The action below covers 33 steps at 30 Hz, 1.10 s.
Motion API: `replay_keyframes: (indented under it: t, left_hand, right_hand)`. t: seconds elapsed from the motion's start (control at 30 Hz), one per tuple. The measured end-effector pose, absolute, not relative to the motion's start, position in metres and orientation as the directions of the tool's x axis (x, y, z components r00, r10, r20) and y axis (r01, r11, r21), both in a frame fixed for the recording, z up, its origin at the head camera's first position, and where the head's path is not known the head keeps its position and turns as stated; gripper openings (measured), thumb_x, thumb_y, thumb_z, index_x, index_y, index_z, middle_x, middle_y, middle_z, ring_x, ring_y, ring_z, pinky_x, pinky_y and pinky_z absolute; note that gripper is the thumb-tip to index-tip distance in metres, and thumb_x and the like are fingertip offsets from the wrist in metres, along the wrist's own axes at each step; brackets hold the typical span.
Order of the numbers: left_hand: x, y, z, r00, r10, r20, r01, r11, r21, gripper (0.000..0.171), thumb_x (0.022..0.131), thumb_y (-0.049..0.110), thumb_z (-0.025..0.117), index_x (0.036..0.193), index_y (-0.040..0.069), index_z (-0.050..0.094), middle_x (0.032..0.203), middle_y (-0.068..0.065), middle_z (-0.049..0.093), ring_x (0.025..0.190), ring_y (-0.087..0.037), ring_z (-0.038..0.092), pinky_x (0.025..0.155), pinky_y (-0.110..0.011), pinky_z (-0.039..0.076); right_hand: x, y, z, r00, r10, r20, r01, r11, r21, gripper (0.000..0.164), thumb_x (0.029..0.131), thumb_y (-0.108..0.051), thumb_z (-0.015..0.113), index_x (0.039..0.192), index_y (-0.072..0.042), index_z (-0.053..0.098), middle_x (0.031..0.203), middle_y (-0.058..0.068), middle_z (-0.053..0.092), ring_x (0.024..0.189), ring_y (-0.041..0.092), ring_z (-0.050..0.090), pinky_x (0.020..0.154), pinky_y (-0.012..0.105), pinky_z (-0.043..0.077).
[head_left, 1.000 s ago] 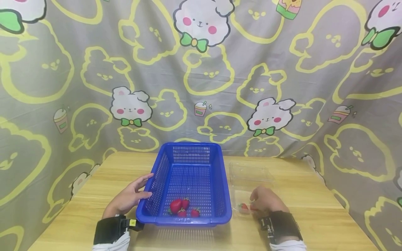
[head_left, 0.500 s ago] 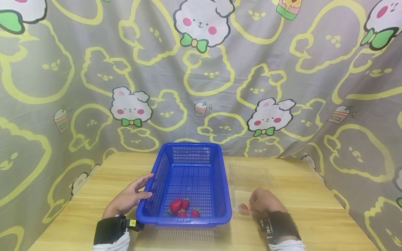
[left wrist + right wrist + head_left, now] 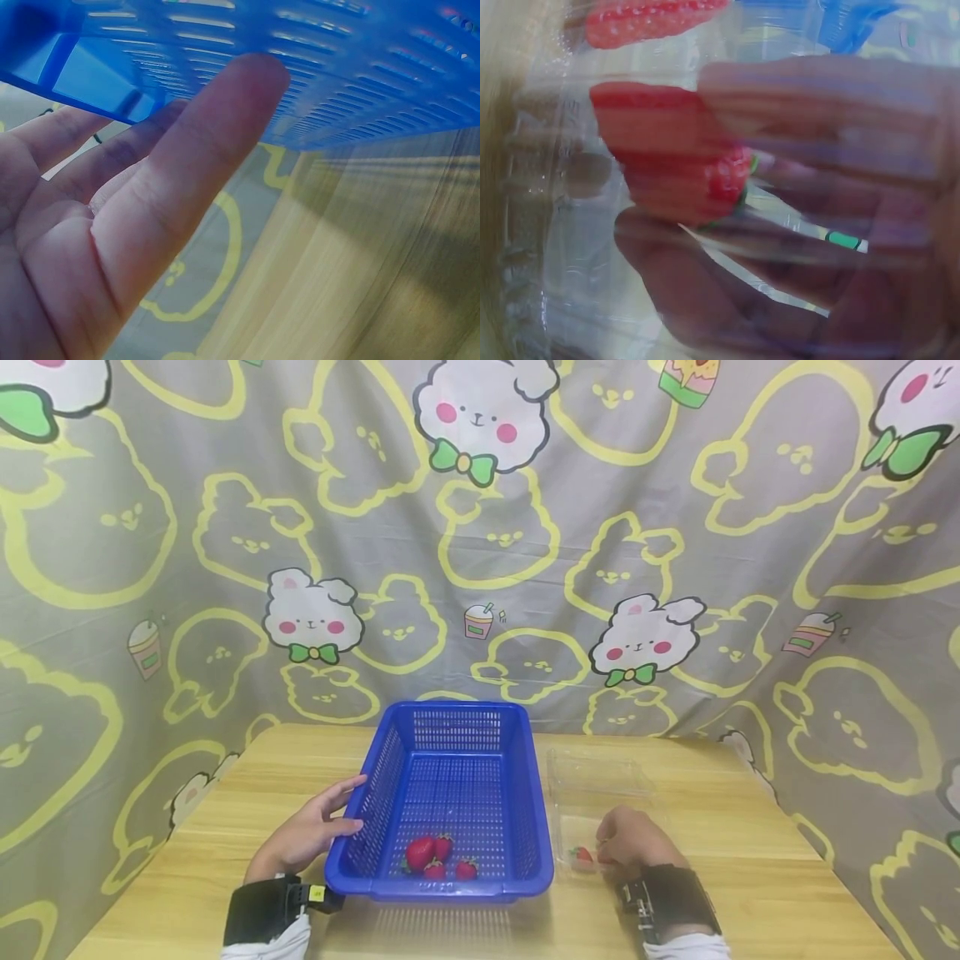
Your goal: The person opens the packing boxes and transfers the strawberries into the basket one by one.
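A blue perforated plastic basket (image 3: 538, 810) stands mid-table with several strawberries (image 3: 421, 853) at its near end. My left hand (image 3: 311, 828) rests against its left side, thumb and fingers spread; in the left wrist view the thumb (image 3: 217, 135) touches the slotted wall below the rim. To the right lies a clear plastic clamshell box (image 3: 558, 835), lid folded back. Inside it, my right hand (image 3: 636, 839) pinches a strawberry (image 3: 660, 150) between thumb and fingers, seen through the clear wall in the right wrist view. Another strawberry (image 3: 581, 857) lies just left of those fingers.
The wooden table (image 3: 765, 860) reaches back to a grey patterned curtain (image 3: 480, 610), which also hangs on both sides. The clamshell's clear lid (image 3: 600, 772) lies flat behind its base, near the basket's right wall.
The right hand's fingers shift slightly within the clamshell; the strawberry at them is hidden half a second ago and shows again now. The left hand and basket have stayed put.
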State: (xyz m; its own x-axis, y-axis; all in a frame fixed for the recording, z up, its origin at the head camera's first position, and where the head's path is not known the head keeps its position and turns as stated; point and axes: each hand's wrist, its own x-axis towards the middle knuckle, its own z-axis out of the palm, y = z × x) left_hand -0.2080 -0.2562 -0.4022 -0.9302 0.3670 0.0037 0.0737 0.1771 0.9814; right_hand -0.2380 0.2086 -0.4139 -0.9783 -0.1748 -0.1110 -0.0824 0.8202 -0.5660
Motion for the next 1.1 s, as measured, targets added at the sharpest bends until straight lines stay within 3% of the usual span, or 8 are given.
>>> replay_keyframes:
  t: [0.4, 0.8, 1.1]
  left_hand:
    - [-0.209, -0.257, -0.403, -0.928, 0.372, 0.011, 0.081, 0.173, 0.982, 0.068, 0.094, 0.005, 0.055, 0.148, -0.001, 0.014, 0.147, -0.042, 0.015, 0.12, -0.055, 0.042, 0.089, -0.06, 0.05]
    - [-0.208, -0.256, -0.402, -0.932, 0.362, 0.003, 0.073, 0.18, 0.981, 0.069, 0.094, 0.006, 0.056, 0.148, 0.0, 0.015, 0.147, -0.041, 0.015, 0.122, -0.056, 0.04, 0.089, -0.06, 0.05]
    - [-0.208, -0.256, -0.402, -0.931, 0.365, 0.009, 0.076, 0.17, 0.983, 0.069, 0.094, 0.005, 0.055, 0.148, -0.001, 0.013, 0.147, -0.042, 0.014, 0.121, -0.055, 0.041, 0.089, -0.059, 0.05]
  right_hand:
    - [-0.237, 0.208, -0.409, -0.98, -0.162, -0.113, -0.063, 0.798, -0.6, 0.02, 0.075, -0.002, 0.068, 0.095, 0.003, 0.063, 0.081, 0.009, 0.066, 0.072, 0.023, 0.061, 0.067, 0.045, 0.055]
    - [-0.239, 0.21, -0.401, -0.986, -0.16, -0.047, -0.097, 0.782, -0.616, 0.029, 0.068, -0.004, 0.07, 0.095, 0.002, 0.064, 0.084, 0.01, 0.066, 0.077, 0.026, 0.06, 0.07, 0.048, 0.054]
    - [-0.237, 0.209, -0.395, -0.986, -0.164, -0.018, -0.121, 0.792, -0.598, 0.026, 0.07, -0.006, 0.07, 0.095, 0.0, 0.065, 0.071, 0.0, 0.068, 0.076, 0.023, 0.059, 0.066, 0.042, 0.052]
